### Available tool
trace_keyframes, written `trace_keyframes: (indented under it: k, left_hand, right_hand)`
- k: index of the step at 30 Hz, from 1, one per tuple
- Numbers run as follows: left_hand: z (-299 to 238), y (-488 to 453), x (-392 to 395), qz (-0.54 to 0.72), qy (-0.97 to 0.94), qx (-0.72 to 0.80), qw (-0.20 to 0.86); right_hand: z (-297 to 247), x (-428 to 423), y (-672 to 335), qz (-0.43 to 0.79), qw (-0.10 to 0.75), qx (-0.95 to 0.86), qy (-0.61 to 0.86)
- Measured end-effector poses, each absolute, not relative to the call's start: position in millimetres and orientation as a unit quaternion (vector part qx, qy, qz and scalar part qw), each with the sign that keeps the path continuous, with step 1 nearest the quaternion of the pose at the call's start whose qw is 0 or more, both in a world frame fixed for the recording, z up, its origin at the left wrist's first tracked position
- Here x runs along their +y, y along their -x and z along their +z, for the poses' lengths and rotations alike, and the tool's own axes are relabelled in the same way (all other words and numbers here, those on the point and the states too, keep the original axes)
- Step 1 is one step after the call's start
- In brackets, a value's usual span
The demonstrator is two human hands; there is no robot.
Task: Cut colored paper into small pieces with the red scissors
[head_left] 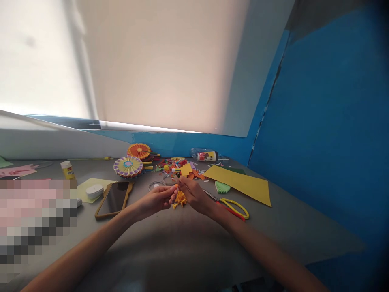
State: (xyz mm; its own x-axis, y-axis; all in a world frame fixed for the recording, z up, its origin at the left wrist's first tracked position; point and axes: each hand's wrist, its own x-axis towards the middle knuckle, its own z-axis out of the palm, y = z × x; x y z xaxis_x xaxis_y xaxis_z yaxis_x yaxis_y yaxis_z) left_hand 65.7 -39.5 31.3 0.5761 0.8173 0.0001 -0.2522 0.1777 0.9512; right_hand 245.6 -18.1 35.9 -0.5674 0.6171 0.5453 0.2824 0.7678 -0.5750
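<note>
Both my hands meet over the middle of the grey table [182,243]. My left hand [158,199] is closed, pinching a small folded orange paper piece [180,198]. My right hand [196,195] is closed on the same orange piece from the right, fingers pressed on its top. The paper piece hangs just above the table between the two hands. Yellow-handled scissors [234,207] lie on the table right behind my right wrist.
A phone [114,198] lies left of my hands, with a white case [94,190] on pale yellow paper. Folded paper rosettes [128,166], paper scraps [176,165], glue bottles [67,169] and a yellow sheet [243,182] lie further back. A blue wall [319,142] stands at right.
</note>
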Motion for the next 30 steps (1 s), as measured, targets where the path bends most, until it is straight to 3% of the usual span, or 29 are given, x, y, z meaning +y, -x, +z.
trace_keyframes:
  k: [12,14,19,24,27,30]
  left_hand:
    - [27,-67,-38,0.395,-0.700,0.307,0.510]
    - [26,-67,-37,0.401,-0.686,0.314,0.519]
    - [23,-65,-35,0.387,-0.579,0.287,0.658]
    - [24,-63,-34,0.422,-0.555,0.300,0.651]
    - [24,-63,-33,0.427,-0.587,0.314,0.612]
    - [25,-65,-35,0.435,-0.627,0.331,0.556]
  right_hand:
    - [38,-23,-242,0.305,0.362,-0.836,0.277]
    - [36,-22,-242,0.299,0.373,-0.834,0.277]
    - [34,-17,-244,0.255,0.405,-0.847,0.232]
    - [47,-8,-256,0.208,0.416,-0.844,0.268]
    - [61,-3,-288,0.142,0.312,-0.846,0.408]
    - [68,-8,-330,0.103,0.081,-0.826,0.548]
